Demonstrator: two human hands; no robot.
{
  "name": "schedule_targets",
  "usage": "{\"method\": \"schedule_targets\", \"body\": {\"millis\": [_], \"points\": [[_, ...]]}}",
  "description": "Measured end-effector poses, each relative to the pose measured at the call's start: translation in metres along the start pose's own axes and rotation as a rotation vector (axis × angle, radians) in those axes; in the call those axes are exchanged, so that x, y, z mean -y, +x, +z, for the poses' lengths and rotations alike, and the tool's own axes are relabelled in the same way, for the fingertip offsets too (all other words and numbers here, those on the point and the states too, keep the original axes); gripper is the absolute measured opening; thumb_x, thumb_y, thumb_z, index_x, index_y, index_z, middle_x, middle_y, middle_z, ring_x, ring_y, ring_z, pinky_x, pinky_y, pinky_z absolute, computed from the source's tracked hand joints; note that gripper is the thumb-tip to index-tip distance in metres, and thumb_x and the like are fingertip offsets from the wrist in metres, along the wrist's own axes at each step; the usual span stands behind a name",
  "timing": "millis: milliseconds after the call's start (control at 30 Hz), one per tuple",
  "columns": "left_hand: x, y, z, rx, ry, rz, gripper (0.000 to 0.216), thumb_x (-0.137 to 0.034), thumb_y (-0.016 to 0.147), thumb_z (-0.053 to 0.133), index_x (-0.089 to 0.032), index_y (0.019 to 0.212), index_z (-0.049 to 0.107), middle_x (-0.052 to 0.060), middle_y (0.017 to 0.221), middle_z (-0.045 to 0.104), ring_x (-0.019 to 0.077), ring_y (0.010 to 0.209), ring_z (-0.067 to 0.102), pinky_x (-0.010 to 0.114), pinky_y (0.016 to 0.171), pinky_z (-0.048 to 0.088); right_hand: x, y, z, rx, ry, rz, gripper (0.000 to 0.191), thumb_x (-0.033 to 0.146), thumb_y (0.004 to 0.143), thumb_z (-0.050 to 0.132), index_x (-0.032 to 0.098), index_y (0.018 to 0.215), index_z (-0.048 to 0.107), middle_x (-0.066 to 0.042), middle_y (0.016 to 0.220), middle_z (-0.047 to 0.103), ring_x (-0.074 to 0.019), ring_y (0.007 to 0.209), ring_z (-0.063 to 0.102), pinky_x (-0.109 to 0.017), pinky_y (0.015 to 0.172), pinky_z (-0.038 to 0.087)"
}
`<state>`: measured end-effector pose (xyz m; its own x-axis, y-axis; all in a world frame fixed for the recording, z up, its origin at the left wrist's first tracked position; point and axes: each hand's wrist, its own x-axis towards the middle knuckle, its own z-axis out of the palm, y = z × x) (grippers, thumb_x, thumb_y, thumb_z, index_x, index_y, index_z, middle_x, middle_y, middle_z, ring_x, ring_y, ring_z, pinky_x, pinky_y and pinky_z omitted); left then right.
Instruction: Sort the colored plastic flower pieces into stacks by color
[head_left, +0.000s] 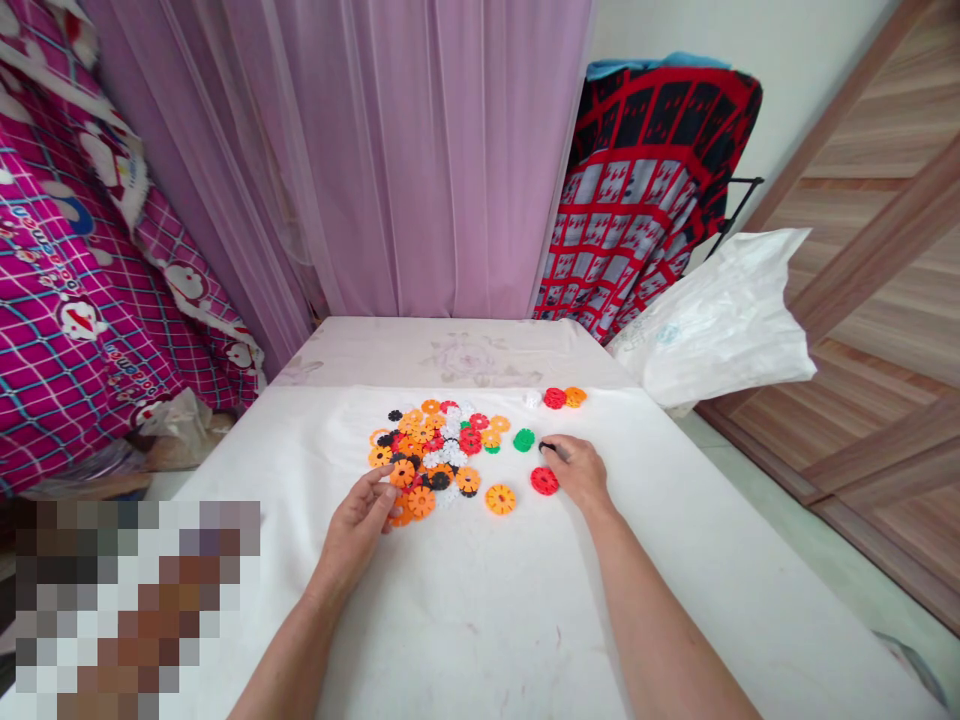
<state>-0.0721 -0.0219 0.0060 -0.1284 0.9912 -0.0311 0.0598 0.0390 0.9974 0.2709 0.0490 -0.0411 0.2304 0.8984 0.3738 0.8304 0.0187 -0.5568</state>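
Note:
Notched plastic snowflake discs in orange, red, white, black and green lie in a loose pile on a white-covered table (465,620). My left hand (358,522) is at the pile's near left side, with an orange snowflake disc (403,473) between thumb and forefinger. To the right of the pile, my right hand (581,472) pinches a black snowflake disc (549,447), partly hidden by the fingers. A green disc (523,440) lies just left of it. Close below the right fingertips is a red disc (544,481), and a yellow-orange disc (500,499) lies between the hands.
Farther back on the table sit a white disc (532,399), a red disc (555,398) and an orange disc (575,397). A white plastic bag (720,320) hangs at the right edge. A purple curtain (450,150) is behind the table; pink patterned cloth (112,260) hangs left.

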Motion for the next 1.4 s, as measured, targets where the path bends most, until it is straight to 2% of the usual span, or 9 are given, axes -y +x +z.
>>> {"method": "schedule_targets", "body": {"millis": [167,333,467,567,733,867,1200,1300,1400], "points": [[-0.001,-0.001,0.000,-0.015,-0.047,-0.011,0.053,-0.052,0.069,0.069,-0.019,0.110,0.061,0.001,0.079,0.064,0.0131,0.063,0.061,0.024,0.050,0.045,-0.003,0.000,0.002,-0.029,0.117,0.025,0.028,0.042,0.079,0.050,0.028,0.085,0.075,-0.001,0.097,0.075,-0.0220,0.092,0.066,-0.036,0.084,0.051],[0.000,0.001,0.000,-0.121,-0.096,-0.006,0.051,-0.053,0.070,0.068,-0.018,0.107,0.062,0.001,0.079,0.064,0.0122,0.063,0.059,0.023,0.050,0.045,-0.002,-0.005,-0.003,-0.131,0.182,0.086,0.033,0.045,0.078,0.049,0.024,0.083,0.074,-0.005,0.094,0.075,-0.0247,0.091,0.066,-0.039,0.084,0.051],[0.002,0.005,-0.002,-0.211,-0.099,0.034,0.051,-0.060,0.071,0.065,-0.018,0.101,0.064,0.002,0.079,0.064,0.0124,0.062,0.060,0.023,0.049,0.046,0.023,-0.010,-0.013,-0.190,0.137,-0.089,0.031,0.041,0.082,0.048,0.023,0.082,0.074,-0.006,0.090,0.075,-0.0237,0.087,0.065,-0.038,0.083,0.050],[0.001,0.007,-0.005,-0.263,-0.099,0.060,0.056,-0.066,0.076,0.058,-0.016,0.099,0.066,0.004,0.081,0.063,0.0136,0.064,0.060,0.025,0.051,0.048,0.062,-0.019,-0.015,-0.087,0.120,-0.271,0.026,0.033,0.085,0.049,0.025,0.083,0.073,-0.004,0.091,0.075,-0.0217,0.089,0.063,-0.036,0.085,0.048],[-0.001,0.009,-0.008,-0.255,-0.174,0.018,0.073,-0.079,0.075,0.044,-0.013,0.095,0.066,0.008,0.081,0.065,0.0161,0.064,0.061,0.029,0.053,0.049,0.129,-0.046,-0.001,0.247,0.035,-0.442,0.016,0.027,0.087,0.056,0.027,0.090,0.072,-0.001,0.096,0.073,-0.0211,0.094,0.060,-0.036,0.085,0.042],[0.000,0.010,-0.008,-0.218,-0.194,0.002,0.079,-0.084,0.073,0.037,-0.013,0.088,0.066,0.010,0.079,0.067,0.0171,0.064,0.061,0.030,0.054,0.049,0.154,-0.058,0.011,0.314,-0.037,-0.482,0.017,0.027,0.085,0.061,0.027,0.100,0.069,-0.002,0.104,0.071,-0.0227,0.101,0.057,-0.036,0.084,0.040],[0.004,0.012,-0.007,-0.201,-0.190,0.018,0.080,-0.085,0.075,0.031,-0.014,0.085,0.065,0.011,0.080,0.069,0.0197,0.068,0.065,0.030,0.053,0.049,0.160,-0.058,0.027,0.364,-0.120,-0.355,0.022,0.024,0.081,0.064,0.026,0.102,0.067,-0.004,0.100,0.070,-0.0242,0.098,0.058,-0.036,0.084,0.040],[0.003,0.011,-0.007,-0.201,-0.188,0.015,0.080,-0.085,0.075,0.031,-0.013,0.086,0.065,0.011,0.081,0.069,0.0199,0.068,0.066,0.030,0.054,0.049,0.155,-0.055,0.026,0.316,-0.022,-0.318,0.026,0.022,0.076,0.064,0.026,0.102,0.066,-0.004,0.099,0.070,-0.0236,0.096,0.059,-0.036,0.085,0.042],[0.002,0.011,-0.008,-0.199,-0.190,0.007,0.080,-0.085,0.074,0.033,-0.013,0.087,0.065,0.011,0.080,0.069,0.0200,0.068,0.066,0.031,0.055,0.050,0.133,-0.040,0.013,0.198,0.108,-0.281,0.027,0.025,0.073,0.064,0.025,0.101,0.066,-0.004,0.100,0.071,-0.0226,0.094,0.061,-0.036,0.086,0.044]]}}
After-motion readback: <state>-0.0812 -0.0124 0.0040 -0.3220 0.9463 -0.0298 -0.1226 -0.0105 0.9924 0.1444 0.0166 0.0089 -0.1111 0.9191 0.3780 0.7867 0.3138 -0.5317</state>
